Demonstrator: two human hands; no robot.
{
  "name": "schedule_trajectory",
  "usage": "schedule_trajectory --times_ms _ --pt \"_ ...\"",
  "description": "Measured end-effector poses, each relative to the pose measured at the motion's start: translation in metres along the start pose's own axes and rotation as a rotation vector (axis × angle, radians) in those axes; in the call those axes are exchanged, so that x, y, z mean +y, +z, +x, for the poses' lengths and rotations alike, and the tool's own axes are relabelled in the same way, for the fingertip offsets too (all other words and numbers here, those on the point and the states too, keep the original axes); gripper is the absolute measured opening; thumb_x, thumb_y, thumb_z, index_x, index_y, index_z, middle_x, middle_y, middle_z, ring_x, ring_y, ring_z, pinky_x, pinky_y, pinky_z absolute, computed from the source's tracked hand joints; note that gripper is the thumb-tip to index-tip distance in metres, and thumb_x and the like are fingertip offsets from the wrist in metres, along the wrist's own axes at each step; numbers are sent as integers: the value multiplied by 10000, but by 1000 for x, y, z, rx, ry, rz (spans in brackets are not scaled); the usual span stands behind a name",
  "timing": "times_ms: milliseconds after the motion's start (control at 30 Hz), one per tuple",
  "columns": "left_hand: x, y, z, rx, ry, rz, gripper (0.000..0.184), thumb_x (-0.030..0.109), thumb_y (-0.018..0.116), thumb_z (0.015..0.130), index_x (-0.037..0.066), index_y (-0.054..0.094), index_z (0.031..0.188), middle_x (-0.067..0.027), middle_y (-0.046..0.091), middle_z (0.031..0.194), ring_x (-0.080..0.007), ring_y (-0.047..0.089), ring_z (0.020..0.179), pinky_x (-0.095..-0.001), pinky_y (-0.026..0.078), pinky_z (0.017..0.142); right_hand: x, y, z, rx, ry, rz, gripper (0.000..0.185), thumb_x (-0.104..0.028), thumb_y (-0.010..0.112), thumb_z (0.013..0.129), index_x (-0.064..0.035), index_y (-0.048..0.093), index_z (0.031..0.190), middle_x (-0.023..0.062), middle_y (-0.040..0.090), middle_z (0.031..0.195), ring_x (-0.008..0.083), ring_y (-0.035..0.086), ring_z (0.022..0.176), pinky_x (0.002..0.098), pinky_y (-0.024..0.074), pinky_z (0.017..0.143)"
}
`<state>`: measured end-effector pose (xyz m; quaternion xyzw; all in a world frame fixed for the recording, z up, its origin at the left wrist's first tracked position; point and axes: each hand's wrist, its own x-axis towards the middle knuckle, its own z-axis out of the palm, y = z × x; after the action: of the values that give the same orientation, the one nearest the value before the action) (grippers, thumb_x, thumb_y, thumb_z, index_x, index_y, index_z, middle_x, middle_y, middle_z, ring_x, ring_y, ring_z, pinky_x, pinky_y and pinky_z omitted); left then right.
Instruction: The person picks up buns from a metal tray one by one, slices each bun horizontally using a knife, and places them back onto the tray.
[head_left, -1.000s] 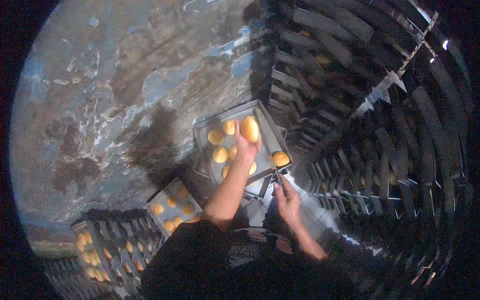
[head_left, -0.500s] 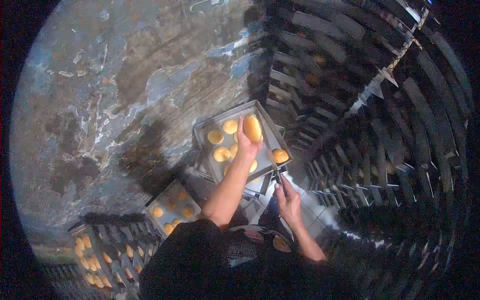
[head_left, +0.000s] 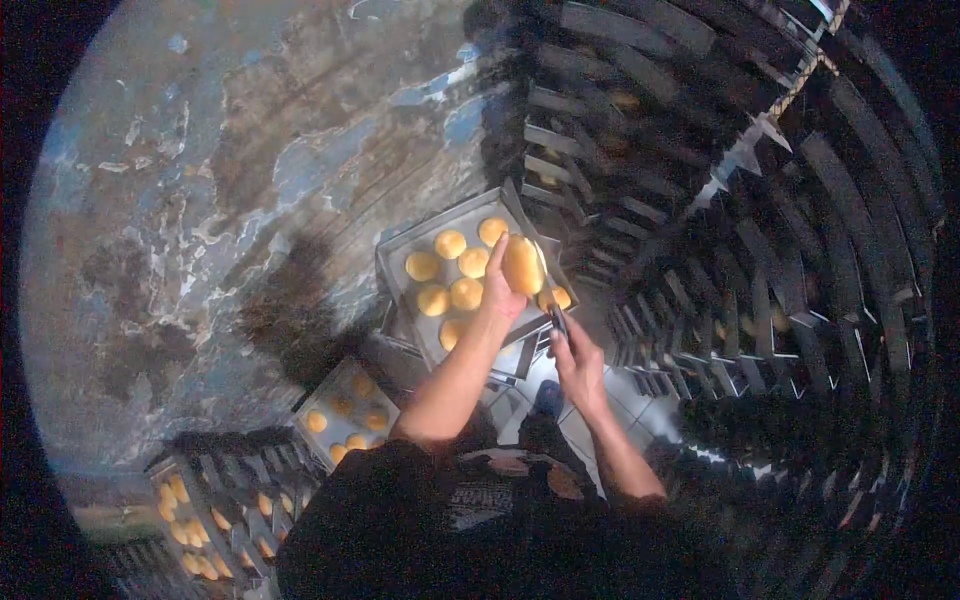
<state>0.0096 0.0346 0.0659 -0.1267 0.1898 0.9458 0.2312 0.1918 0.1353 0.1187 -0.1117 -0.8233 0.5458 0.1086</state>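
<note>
My left hand (head_left: 503,290) is closed around a golden bread roll (head_left: 523,266), its thumb along the roll's left side and the other fingers hidden beneath. My right hand (head_left: 577,362) grips the dark handle of a knife (head_left: 558,319). The blade points up along the roll's right edge; whether it has entered the crust I cannot tell. Beneath the hands, a metal baking tray (head_left: 392,262) carries several round rolls (head_left: 465,293), and another roll (head_left: 555,298) sits at its right corner.
To the lower left, a second tray (head_left: 312,405) holds more rolls. A rack (head_left: 170,463) with bread stands farther left. Dark slatted racks (head_left: 680,330) fill the right side. A worn, peeling wall surface (head_left: 250,150) lies at upper left; floor tiles (head_left: 630,415) show below.
My left hand has shifted the roll right, closer to the knife. My right hand has raised the knife, bringing its blade to the roll's right edge.
</note>
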Motion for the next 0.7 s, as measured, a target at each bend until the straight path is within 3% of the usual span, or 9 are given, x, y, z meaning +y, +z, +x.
schedule_trajectory --times_ms 133,167,300,400,600,667,700 --pt "6 -9 21 21 78 5 331 474 692 911 159 680 1012 2 710 886 -169 686 781 -349 570 704 27 -2 -3 -21 3 -55 448 -271 572 1021 -26 567 1396 32 623 770 93 577 719 284 496 668" --pt "11 -14 28 -31 95 -16 377 507 705 888 164 689 1043 5 713 912 -167 685 795 -362 577 699 3 -13 -17 -90 108 -29 454 -277 575 1020 -27 565 1399 26 634 787 94 579 724 277 499 681" --pt "5 -13 14 -3 73 138 417 545 705 882 152 686 1020 10 709 902 -170 681 820 -366 572 707 13 -16 -28 -90 185 21 459 -274 575 1019 -23 558 1403 44 638 804 102 582 736 291 503 692" --pt "-24 -6 8 100 51 85 411 541 713 877 157 687 1020 9 709 897 -177 682 820 -379 572 727 5 -13 11 -82 106 9 454 -262 577 1014 -11 559 1392 55 634 796 109 586 747 300 501 689" --pt "-2 -26 34 28 104 81 489 624 669 875 162 677 1035 3 706 905 -189 688 814 -383 574 727 21 -24 -17 -154 147 -70 438 -215 564 1019 13 546 1392 100 672 899 121 628 780 313 522 717" --pt "4 -30 34 -33 32 86 523 655 643 880 159 666 1045 2 697 891 -191 688 808 -383 575 717 38 -24 -30 -95 53 0 460 -227 587 992 -53 539 1415 222 711 947 266 713 818 429 528 751" --pt "-1 -33 34 -28 13 131 554 676 619 885 151 652 1058 -4 691 909 -192 686 834 -383 574 729 48 -22 -27 -82 71 -26 448 -222 574 999 -48 545 1411 187 714 903 246 691 765 418 525 731"
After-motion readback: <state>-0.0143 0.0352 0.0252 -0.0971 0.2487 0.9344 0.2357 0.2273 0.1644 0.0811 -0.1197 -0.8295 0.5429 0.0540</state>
